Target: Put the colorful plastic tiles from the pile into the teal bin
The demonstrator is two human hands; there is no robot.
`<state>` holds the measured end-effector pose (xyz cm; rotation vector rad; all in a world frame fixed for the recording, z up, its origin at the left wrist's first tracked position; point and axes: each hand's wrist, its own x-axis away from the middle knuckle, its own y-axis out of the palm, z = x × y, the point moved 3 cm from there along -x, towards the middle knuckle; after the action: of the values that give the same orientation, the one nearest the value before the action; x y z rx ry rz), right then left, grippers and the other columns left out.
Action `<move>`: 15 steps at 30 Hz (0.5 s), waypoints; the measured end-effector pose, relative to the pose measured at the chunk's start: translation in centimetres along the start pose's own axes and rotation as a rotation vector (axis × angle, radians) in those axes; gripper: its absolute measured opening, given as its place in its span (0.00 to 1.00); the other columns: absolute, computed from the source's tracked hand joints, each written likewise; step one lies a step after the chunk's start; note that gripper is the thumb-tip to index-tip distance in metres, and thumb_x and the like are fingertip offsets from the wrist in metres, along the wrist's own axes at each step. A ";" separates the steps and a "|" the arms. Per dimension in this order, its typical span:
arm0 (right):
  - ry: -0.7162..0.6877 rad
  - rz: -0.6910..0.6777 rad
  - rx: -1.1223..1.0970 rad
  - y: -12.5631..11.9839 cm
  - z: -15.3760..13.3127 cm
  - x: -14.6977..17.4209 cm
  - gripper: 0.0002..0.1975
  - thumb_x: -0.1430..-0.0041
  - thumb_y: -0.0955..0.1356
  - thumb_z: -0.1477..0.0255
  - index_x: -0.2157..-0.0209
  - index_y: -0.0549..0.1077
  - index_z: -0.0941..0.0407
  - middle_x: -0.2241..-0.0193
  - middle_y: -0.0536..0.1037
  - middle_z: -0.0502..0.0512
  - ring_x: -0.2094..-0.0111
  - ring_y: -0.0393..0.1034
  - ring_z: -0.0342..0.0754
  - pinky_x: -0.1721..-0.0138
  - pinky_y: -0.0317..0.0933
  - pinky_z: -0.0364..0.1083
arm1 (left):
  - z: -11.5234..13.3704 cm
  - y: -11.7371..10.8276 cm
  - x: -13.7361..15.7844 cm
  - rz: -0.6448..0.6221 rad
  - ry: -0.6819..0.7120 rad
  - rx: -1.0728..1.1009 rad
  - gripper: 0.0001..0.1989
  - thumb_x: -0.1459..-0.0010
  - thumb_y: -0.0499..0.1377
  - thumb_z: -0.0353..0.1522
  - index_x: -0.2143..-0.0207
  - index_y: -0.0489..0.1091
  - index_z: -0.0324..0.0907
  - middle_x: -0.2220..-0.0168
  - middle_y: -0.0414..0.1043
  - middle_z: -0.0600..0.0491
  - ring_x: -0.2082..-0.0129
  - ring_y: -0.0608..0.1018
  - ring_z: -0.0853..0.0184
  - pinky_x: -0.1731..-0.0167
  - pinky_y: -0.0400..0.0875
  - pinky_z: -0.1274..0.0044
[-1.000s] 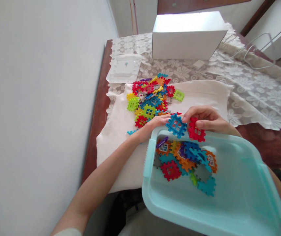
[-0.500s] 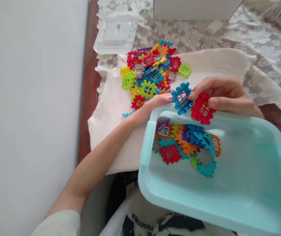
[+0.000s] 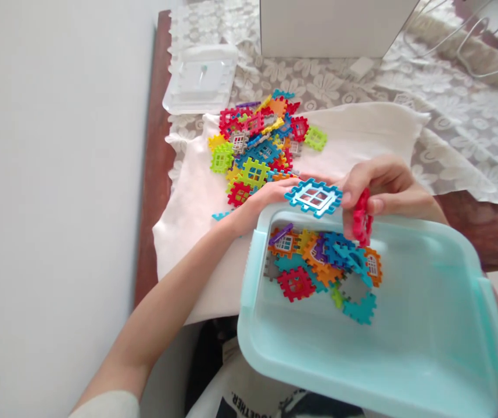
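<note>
My right hand is closed on two plastic window-shaped building pieces above the far rim of the light teal bin. The blue piece points left from my fingertips, its white-looking window tilted nearly flat. A red piece, seen almost edge-on, hangs below my thumb. My left hand lies along the outside of the bin's far left corner with fingers stretched out, partly hidden behind the rim and the blue piece. Inside the bin, several mixed pieces cluster at the left.
A heap of colourful building pieces lies on a white cloth beyond the bin. A clear plastic lid rests at the back left. At the back stands a white box, with cables at its right. A wall borders the left side.
In my right hand the blue piece has tipped flatter, and the red piece has turned edge-on. The whole view has shifted slightly; the left hand stays at the bin's far corner.
</note>
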<state>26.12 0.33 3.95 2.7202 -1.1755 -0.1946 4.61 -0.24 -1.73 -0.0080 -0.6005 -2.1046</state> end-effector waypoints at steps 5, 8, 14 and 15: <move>-0.055 -0.078 -0.096 0.2 -0.2 0.1 0.07 0.37 0.78 0.62 0.62 0.86 0.50 0.73 0.86 0.53 0.72 0.84 0.54 0.62 0.78 0.53 | 0.6 0.3 -0.1 -0.079 0.015 -0.059 0.22 0.44 0.64 0.47 0.56 0.80 0.41 0.49 0.81 0.47 0.47 0.78 0.52 0.44 0.69 0.68; -0.101 -0.118 -0.068 -0.3 0.2 0.1 0.08 0.35 0.77 0.60 0.60 0.84 0.49 0.78 0.83 0.50 0.71 0.85 0.55 0.52 0.77 0.58 | 1.0 0.5 0.1 -0.098 0.016 -0.075 0.23 0.43 0.63 0.49 0.56 0.80 0.40 0.50 0.81 0.45 0.52 0.79 0.55 0.50 0.69 0.70; -0.094 -0.041 -0.082 -1.2 1.3 0.3 0.11 0.39 0.78 0.57 0.62 0.81 0.48 0.85 0.76 0.46 0.84 0.75 0.50 0.64 0.76 0.53 | 1.1 0.8 0.3 -0.111 0.008 -0.065 0.24 0.41 0.63 0.49 0.56 0.81 0.40 0.55 0.82 0.45 0.55 0.80 0.56 0.50 0.70 0.69; -0.114 -0.028 -0.096 -1.1 1.3 0.2 0.10 0.38 0.78 0.58 0.61 0.81 0.48 0.85 0.76 0.46 0.83 0.75 0.50 0.65 0.75 0.53 | 1.0 0.9 0.4 -0.111 0.004 -0.058 0.23 0.41 0.63 0.49 0.56 0.81 0.40 0.56 0.82 0.45 0.55 0.80 0.56 0.51 0.70 0.70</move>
<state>26.83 0.78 2.44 2.6736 -1.1263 -0.4049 4.86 -0.48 -0.39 -0.0031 -0.5487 -2.2285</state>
